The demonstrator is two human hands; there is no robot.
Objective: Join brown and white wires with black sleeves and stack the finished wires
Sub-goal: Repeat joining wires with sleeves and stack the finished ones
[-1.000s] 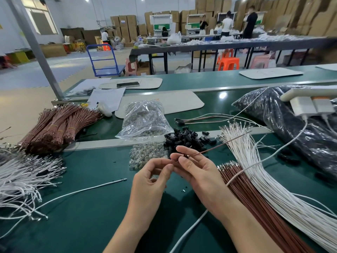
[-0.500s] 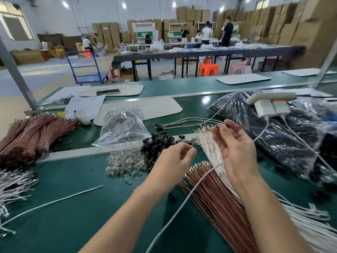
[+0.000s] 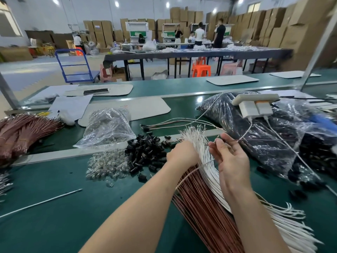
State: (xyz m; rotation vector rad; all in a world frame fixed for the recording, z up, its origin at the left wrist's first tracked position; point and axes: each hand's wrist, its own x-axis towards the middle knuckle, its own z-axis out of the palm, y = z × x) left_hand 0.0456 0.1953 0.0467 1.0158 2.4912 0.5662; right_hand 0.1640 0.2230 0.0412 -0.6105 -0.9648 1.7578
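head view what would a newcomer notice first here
The fan of white wires and brown wires spread across the green bench, centre right. The left hand sits in the white ones while the right hand pinches a thin wire. Left of them lies a pile of black sleeves.

Warehouse hall: stacked cardboard boxes (image 3: 182, 16) along back wall, blue cart (image 3: 80, 77), orange stools (image 3: 201, 70), bright ceiling lamps (image 3: 116, 4).
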